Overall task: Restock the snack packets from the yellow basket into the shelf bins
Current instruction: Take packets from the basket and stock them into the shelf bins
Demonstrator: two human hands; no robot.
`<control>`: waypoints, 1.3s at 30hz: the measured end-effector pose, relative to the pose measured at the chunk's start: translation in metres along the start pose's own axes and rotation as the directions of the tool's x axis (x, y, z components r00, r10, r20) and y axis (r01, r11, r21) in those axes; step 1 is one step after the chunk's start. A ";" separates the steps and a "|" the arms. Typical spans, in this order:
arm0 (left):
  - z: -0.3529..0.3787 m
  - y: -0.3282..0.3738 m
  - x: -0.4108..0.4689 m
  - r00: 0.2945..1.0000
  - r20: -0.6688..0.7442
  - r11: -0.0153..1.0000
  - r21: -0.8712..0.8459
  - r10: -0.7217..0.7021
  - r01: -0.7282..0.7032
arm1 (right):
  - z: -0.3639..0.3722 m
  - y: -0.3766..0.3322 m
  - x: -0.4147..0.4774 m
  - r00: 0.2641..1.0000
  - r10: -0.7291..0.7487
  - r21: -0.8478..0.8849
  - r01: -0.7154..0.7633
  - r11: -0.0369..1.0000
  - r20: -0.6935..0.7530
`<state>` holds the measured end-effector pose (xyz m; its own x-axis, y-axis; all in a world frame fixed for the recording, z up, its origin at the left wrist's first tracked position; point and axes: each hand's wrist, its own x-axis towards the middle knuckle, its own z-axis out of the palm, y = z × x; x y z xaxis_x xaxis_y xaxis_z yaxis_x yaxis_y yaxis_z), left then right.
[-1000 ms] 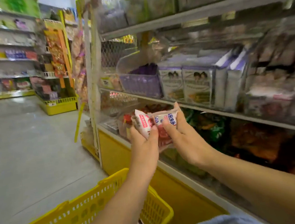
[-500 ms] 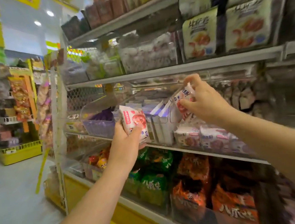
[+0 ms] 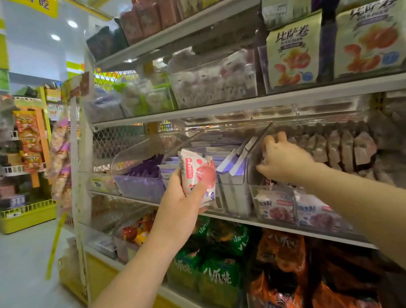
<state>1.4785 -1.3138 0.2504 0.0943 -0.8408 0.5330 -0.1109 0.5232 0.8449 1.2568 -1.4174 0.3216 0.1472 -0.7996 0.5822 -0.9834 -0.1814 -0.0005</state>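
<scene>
**Lighting and image quality, head-worn wide-angle view**

Brightly and evenly lit from overhead by round ceiling lights (image 3: pixel 72 23), blown out to white. Soft glare and hazy reflections across the clear bin fronts (image 3: pixel 215 84), veiling the contents behind. Deeper shade beneath the middle shelf edge (image 3: pixel 289 229), darkest at lower right. Mild softness throughout, strongest on the far aisle racks (image 3: pixel 5 146) and toward the frame edges. Shelf lines bowed and splayed by wide-angle distortion.

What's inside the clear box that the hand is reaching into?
White packets with red pictures lie at the front of the clear bin. The right hand reaches in above them and covers what is under it, so whether it holds a packet cannot be seen.
</scene>
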 end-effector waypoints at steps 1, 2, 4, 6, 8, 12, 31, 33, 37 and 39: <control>-0.001 -0.002 0.002 1.000 0.006 1.000 -0.001 0.003 -0.003 | -0.004 0.006 0.000 0.997 -0.054 0.055 0.050 0.997 0.060; -0.002 -0.004 0.003 1.000 0.011 1.000 -0.007 0.007 -0.007 | -0.009 0.012 -0.002 0.985 -0.114 0.110 0.100 0.989 0.131; -0.002 -0.007 0.006 1.000 0.021 1.000 -0.014 0.008 -0.008 | -0.016 0.021 -0.007 0.949 -0.230 0.122 0.208 0.971 0.217; 0.002 -0.006 0.009 0.999 0.033 1.000 -0.019 0.002 -0.002 | -0.014 0.023 -0.010 0.936 -0.300 0.064 0.293 0.954 0.185; 0.007 -0.005 0.012 0.999 0.051 1.000 -0.009 0.017 -0.016 | -0.009 0.020 -0.006 0.943 -0.304 0.063 0.298 0.952 0.132; 0.012 -0.003 0.014 0.996 0.071 0.997 0.046 0.054 -0.058 | -0.004 0.012 0.006 0.981 -0.180 0.093 0.173 0.981 0.077; 0.060 0.050 0.038 0.885 0.463 0.928 0.309 0.043 -0.206 | -0.114 0.029 -0.050 0.855 -0.465 0.657 0.216 0.722 0.231; 0.071 0.059 0.043 0.873 0.482 0.922 0.299 0.078 -0.247 | -0.115 0.030 -0.055 0.854 -0.465 0.592 0.254 0.765 0.233; 0.092 0.061 0.052 0.888 0.428 0.901 0.299 0.167 -0.314 | -0.118 0.047 -0.058 0.920 -0.365 0.531 0.239 0.813 0.145; 0.098 0.055 0.057 0.898 0.354 0.820 0.411 0.261 -0.399 | -0.115 0.055 -0.055 0.960 -0.264 0.462 0.191 0.866 0.097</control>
<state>1.3808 -1.3466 0.3228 -0.2940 -0.6680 0.6836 -0.5348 0.7077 0.4616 1.1823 -1.3176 0.3832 0.4107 -0.7750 0.4803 -0.7745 -0.5745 -0.2647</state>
